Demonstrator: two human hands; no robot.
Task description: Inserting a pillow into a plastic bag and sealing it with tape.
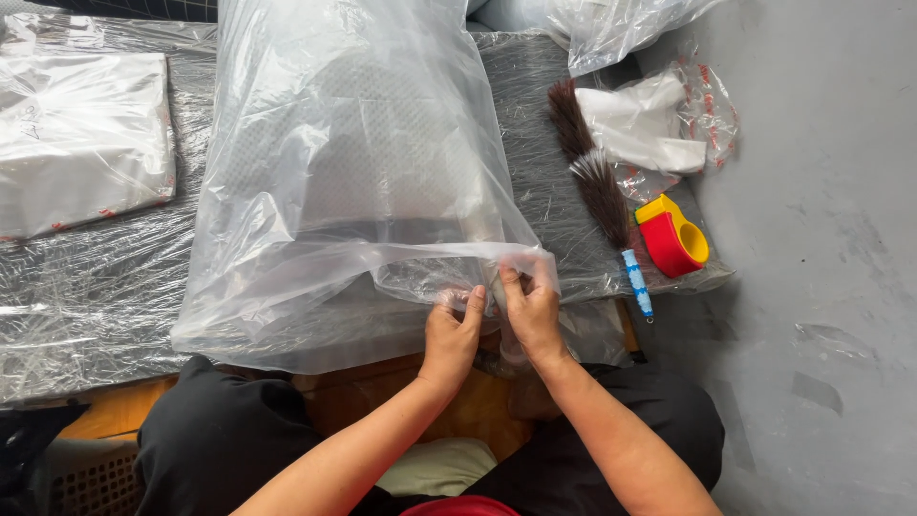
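Head view | left hand (pixel 451 334) and right hand (pixel 531 308) both pinching bag (pixel 334 172) mouth shut, frame centre | brush (pixel 594 182), tape dispenser (pixel 672 236) lying right.

Low work table beside a grey floor

The table (pixel 105 287) is covered with shiny plastic film; the concrete floor (pixel 821 287) is in soft daylight.

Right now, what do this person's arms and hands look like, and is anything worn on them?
Both forearms are bare: no sleeves reach into view, and no gloves cover the left hand or the right hand. I see no watch, bracelet or ring. Black clothing covers the lap below the arms.
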